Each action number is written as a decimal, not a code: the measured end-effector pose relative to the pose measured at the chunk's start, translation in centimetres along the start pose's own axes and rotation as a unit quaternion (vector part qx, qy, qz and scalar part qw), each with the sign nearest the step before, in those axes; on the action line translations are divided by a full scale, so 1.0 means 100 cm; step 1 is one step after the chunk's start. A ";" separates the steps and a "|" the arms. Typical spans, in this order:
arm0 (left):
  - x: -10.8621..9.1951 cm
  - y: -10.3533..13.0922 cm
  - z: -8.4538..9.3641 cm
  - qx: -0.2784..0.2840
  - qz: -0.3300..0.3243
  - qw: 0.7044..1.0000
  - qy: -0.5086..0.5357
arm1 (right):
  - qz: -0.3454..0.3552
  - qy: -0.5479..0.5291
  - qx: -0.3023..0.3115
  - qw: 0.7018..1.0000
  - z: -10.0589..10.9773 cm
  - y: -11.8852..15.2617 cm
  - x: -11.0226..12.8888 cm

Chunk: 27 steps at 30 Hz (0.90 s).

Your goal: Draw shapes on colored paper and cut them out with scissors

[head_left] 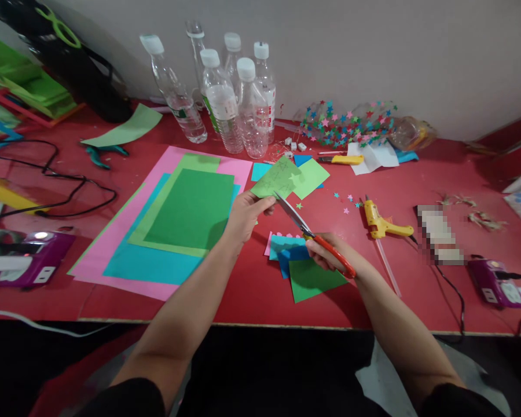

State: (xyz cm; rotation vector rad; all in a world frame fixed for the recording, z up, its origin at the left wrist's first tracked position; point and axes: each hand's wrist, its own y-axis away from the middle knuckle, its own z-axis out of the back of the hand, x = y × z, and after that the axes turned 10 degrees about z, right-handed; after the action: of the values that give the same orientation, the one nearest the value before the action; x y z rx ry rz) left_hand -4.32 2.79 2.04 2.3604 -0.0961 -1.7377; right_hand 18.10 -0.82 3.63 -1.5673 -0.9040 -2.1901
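Between the thumb and fingers of my left hand (pixel 248 215) is a light green paper (pixel 272 180) with star outlines drawn on it. My right hand (pixel 327 253) grips red-handled scissors (pixel 330 249), whose blade tips reach the paper's lower edge near my left thumb. Whether the blades are cutting into it I cannot tell. Below the scissors lie small coloured paper pieces, with a green sheet (pixel 315 280) in front. Another light green piece (pixel 311 178) rests just beyond the held one. Tiny cut stars (pixel 346 211) are scattered to the right.
Large coloured sheets (pixel 191 208) are stacked at left. Several plastic bottles (pixel 223 107) stand along the wall, beside a star-covered bottle (pixel 351 124) lying down. A yellow cutter (pixel 347 160), a glue gun (pixel 380 220) and purple power sockets (pixel 495 282) are at right. Cables (pixel 52 174) loop at left.
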 end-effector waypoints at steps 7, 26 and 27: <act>-0.003 0.002 -0.001 -0.024 -0.014 1.000 -0.004 | 0.011 -0.008 0.000 1.000 0.001 -0.001 -0.001; -0.004 0.004 -0.001 -0.023 -0.040 0.998 -0.035 | 0.013 0.009 0.017 1.000 -0.001 -0.001 -0.001; -0.004 0.004 -0.001 -0.022 -0.039 0.998 -0.033 | 0.013 0.008 0.016 1.000 -0.001 -0.001 -0.001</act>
State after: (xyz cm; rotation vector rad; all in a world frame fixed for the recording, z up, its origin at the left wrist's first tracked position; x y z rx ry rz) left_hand -4.33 2.52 2.50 2.3060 0.0253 -1.8338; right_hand 18.02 -0.83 3.52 -1.5357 -0.9038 -2.1564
